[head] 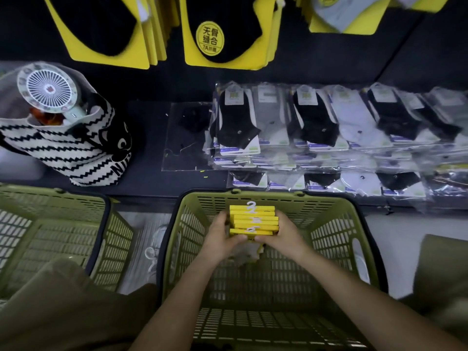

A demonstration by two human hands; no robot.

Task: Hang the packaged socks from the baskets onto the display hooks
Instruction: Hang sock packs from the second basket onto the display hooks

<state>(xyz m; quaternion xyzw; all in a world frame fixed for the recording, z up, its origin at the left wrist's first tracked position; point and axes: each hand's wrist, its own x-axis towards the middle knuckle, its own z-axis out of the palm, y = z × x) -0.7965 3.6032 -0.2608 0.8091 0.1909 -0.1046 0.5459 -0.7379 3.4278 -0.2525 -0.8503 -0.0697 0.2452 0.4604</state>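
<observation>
Yellow-carded sock packs with white plastic hangers (pixel 254 221), bunched edge-on, sit at centre above the olive-green slatted plastic basket (pixel 329 239) at 6 o'clock. The left grip (pixel 222 236) and right grip (pixel 281 234) clasp the bunch from 9 and 3 o'clock. Squeezed only at its sides, a middle pack could slide out and drop, or hangers could snag. Top edges run 9-to-3; hangers point up toward the camera, and the long axis likely hangs downward.

Far centre, you see a round yellow sticker (pixel 210 38) on the hanging black sock pack (pixel 243 19): "无骨缝合", then "7A" and blurred characters. Left, the striped bag (pixel 63 148) shows "NI", the rest hidden. The labels on the bagged socks (pixel 316 122) are too small to read.
</observation>
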